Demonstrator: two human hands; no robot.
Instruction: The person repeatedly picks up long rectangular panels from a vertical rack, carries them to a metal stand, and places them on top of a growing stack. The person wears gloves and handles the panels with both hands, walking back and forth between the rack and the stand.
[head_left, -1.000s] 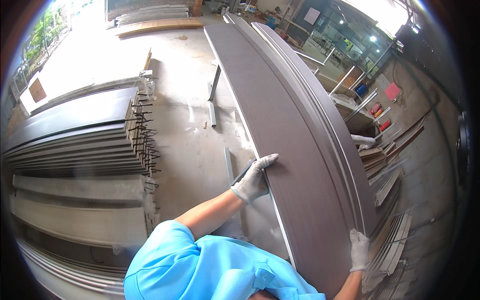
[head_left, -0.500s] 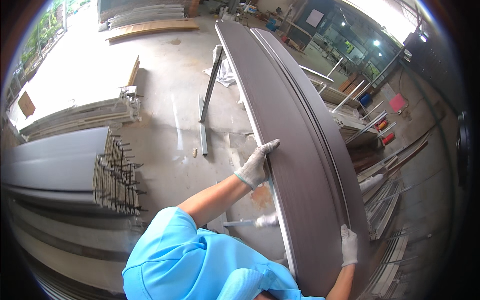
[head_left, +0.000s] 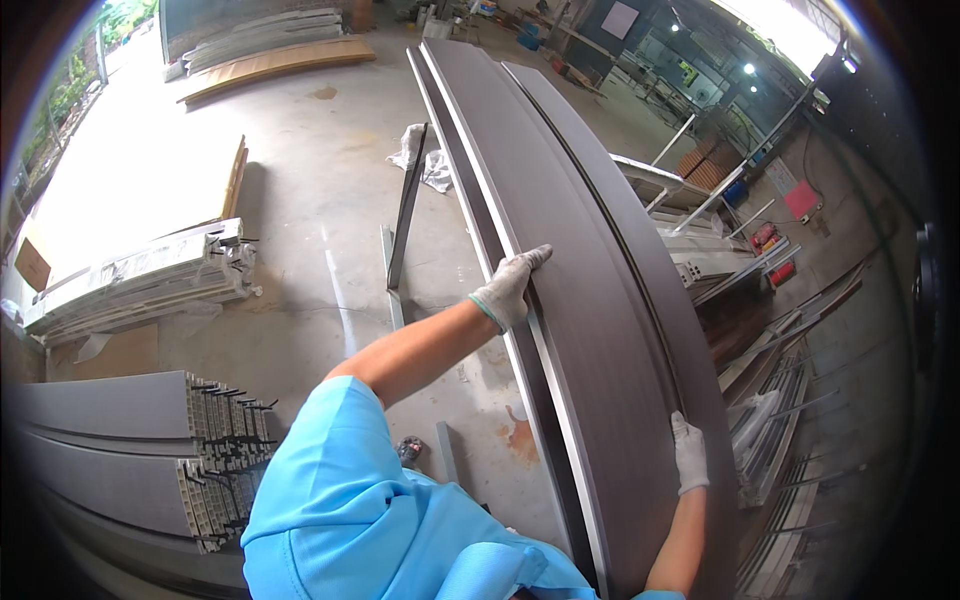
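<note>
A long grey-brown panel [head_left: 590, 290] with a pale left edge runs away from me at waist height. My left hand [head_left: 510, 288], in a whitish work glove, is closed around its left edge, thumb on top. Gloved as well, my right hand [head_left: 690, 455] grips nearer to me at the panel's right side, its fingertips by the dark seam. Beyond that seam lies a second grey panel [head_left: 622, 195], side by side with the first. Another panel [head_left: 484, 215] shows lower down, as a strip past the left edge.
A dark metal stand leg [head_left: 408, 210] stands on the floor left of the panels. Stacked grey panels [head_left: 110, 405] with ribbed ends lie at lower left, wrapped bundles [head_left: 140, 285] behind them. Boards [head_left: 280, 65] lie at the far left. Racks with long strips [head_left: 770, 440] line the right.
The top panel has shifted right over the one beneath, whose left strip now shows. The seam beside the right-hand panel looks narrower. Both hands have kept hold, and my view has shifted slightly.
</note>
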